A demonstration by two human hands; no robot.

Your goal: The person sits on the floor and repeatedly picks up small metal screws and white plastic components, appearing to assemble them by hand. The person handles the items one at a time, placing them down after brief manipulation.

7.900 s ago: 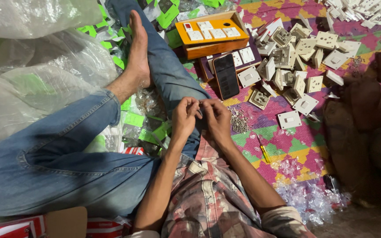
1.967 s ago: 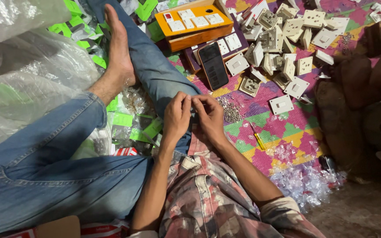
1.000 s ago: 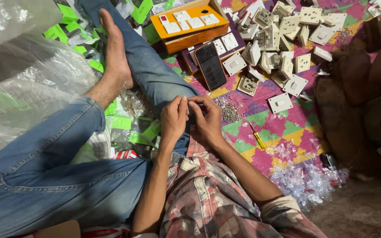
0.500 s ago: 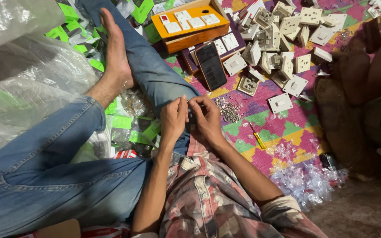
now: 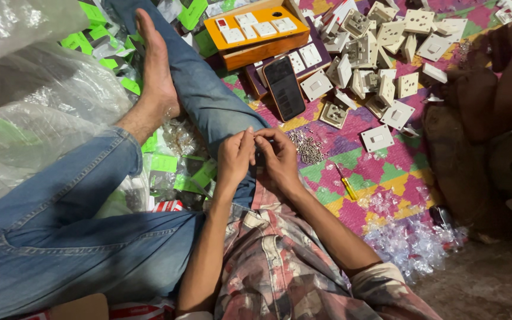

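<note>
Colourful floor mat (image 5: 380,172), switch plates (image 5: 386,59) scattered. Left hand (image 5: 234,157) and right hand (image 5: 277,155) meet over lap, fingertips pinching something tiny, unclear what. Best held steady, close to screw pile (image 5: 308,147).

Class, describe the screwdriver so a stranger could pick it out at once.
Start at the patterned mat. Right of the hands, below the screw pile, lies the screwdriver. It is the only thin yellow stick there; everything nearby is white plates or clear plastic.
</note>
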